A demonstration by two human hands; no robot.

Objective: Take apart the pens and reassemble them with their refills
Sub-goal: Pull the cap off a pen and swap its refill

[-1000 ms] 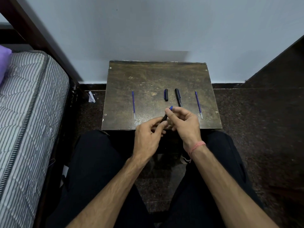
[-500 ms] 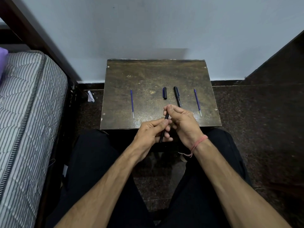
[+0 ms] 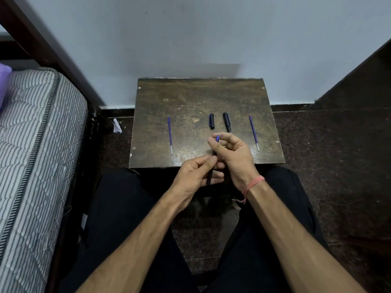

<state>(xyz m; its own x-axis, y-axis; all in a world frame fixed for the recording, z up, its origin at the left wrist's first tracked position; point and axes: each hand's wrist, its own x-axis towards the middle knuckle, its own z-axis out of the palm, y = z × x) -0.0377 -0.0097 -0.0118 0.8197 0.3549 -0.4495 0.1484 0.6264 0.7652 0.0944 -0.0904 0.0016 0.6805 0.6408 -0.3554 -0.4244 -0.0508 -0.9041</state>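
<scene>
Pen barrel [image 3: 210, 174]: black, slim, held over the near edge of the table [image 3: 190, 96], tilted with its far end up; one in hand.
Blue refill end [image 3: 217, 138]: shows above the barrel between the right fingertips; half a second ago it was hidden, a second ago it showed as now.
Left hand [image 3: 195, 176]: thumb and fingers closed round the lower barrel; sits lower and nearer the lap than a second ago.
Right hand [image 3: 231, 154]: thumb and forefinger pinched narrow on the blue end at the barrel's top; other fingers curled; red thread [image 3: 252, 183] at the wrist.
Loose refills: two, blue with clear tips; left refill [image 3: 170, 135] well apart from the hands; right refill [image 3: 254, 132] just beyond the right hand; both unmoved.
Pen cap [image 3: 211, 121]: one, dark, lying mid-table; unmoved.
Second pen [image 3: 227, 122]: one, black, beside the cap, near end hidden behind the right hand.
Surroundings: striped mattress [image 3: 31, 144] at left; dark floor [image 3: 328, 155]; pale wall [image 3: 190, 39].
</scene>
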